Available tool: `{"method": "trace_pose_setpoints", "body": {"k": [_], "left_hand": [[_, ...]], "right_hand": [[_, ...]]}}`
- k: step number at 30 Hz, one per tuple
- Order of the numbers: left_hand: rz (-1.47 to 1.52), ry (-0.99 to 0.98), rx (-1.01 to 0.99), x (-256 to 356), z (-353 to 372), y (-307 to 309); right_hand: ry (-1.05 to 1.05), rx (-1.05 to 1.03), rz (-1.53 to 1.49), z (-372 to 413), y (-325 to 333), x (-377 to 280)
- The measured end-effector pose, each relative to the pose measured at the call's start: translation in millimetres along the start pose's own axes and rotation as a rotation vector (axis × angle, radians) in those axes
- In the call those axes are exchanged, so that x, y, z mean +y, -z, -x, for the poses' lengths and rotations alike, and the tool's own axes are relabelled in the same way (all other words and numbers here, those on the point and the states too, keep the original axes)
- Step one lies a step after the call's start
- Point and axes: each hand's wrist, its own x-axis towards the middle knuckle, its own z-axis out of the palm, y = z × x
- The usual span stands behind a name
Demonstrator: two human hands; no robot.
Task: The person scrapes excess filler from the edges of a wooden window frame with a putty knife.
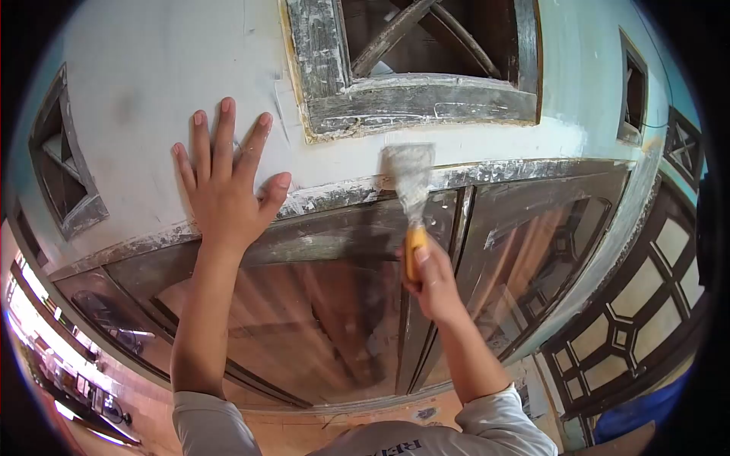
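Landmark: the vent frame (426,102). Right hand (430,277) below it, wrapped round the yellow handle (414,252) of a scraper (411,190). Blade (408,162) points up, just under the vent frame's bottom edge, near its middle, thin strip of wall (156,99) between them; blade blurred, cannot tell if it's touching the wall. Left hand (225,201) below and left of the vent frame, spread, looks flat on the wall, holding nothing.

Risks, my guess: blade sits so near the vent frame that a bit too much upward push could run its edge into the worn wood and chip it. Tilt the blade and one corner probably digs in, leaving a gouge in the wall right under the vent frame. Lower down, the top rail (498,173) is rough and patchy; blade may snag there and jerk the wrist. A downward slip could scratch the glass pane (334,327), further below the vent frame. Left hand is well apart from the blade, so a cut seems likely only if it slides toward the space under the vent frame, say on a dusty surface. Loose bits could drop on the forearms too, since both arms reach up from beneath
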Motion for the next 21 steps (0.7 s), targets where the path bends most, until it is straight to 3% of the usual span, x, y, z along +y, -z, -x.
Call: {"method": "trace_pose_setpoints", "body": {"k": [1,5,11,21], "left_hand": [[-0.006,0.006,-0.002,-0.1,-0.2,-0.2],[-0.014,-0.014,0.007,0.3,0.3,1.0],[-0.011,-0.017,0.016,0.4,-0.2,1.1],[0.006,0.006,0.010,-1.1,1.5,0.2]], "right_hand": [[0.014,-0.078,-0.008,3.2,-2.0,4.8],[0.029,-0.006,-0.012,-13.7,3.4,-7.9],[0.055,-0.073,0.017,-9.4,-7.8,-7.4],[-0.021,0.014,-0.075,-2.7,-30.5,-3.5]]}}
